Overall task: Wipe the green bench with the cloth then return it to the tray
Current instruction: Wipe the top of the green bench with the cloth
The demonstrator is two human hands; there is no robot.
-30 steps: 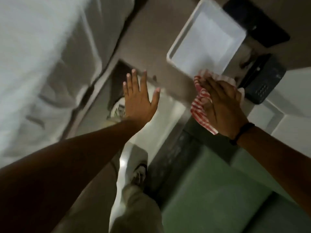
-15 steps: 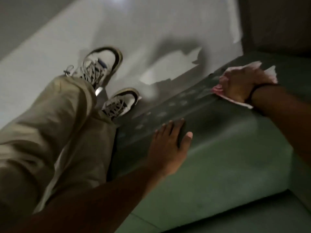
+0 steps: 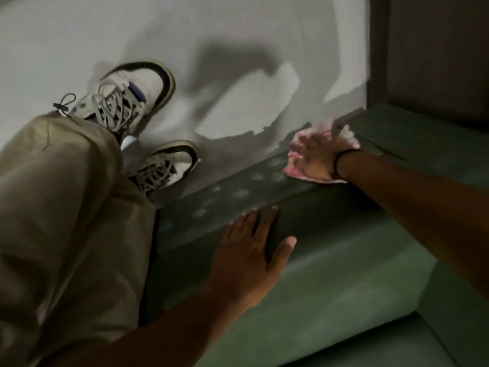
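Observation:
The green bench fills the lower right of the head view, its front edge running diagonally. My right hand presses the red-and-white striped cloth flat onto the bench's front edge at the far end. The hand and cloth are blurred. My left hand rests flat on the bench's front edge nearer to me, fingers spread, holding nothing. The tray is out of view.
My legs in beige trousers and two white sneakers stand on the pale floor left of the bench. A dark brown panel rises at the upper right behind the bench end.
The view swung down from the tray and table to the bench and floor. My right hand brought the cloth onto the bench edge and my left hand settled flat on the bench.

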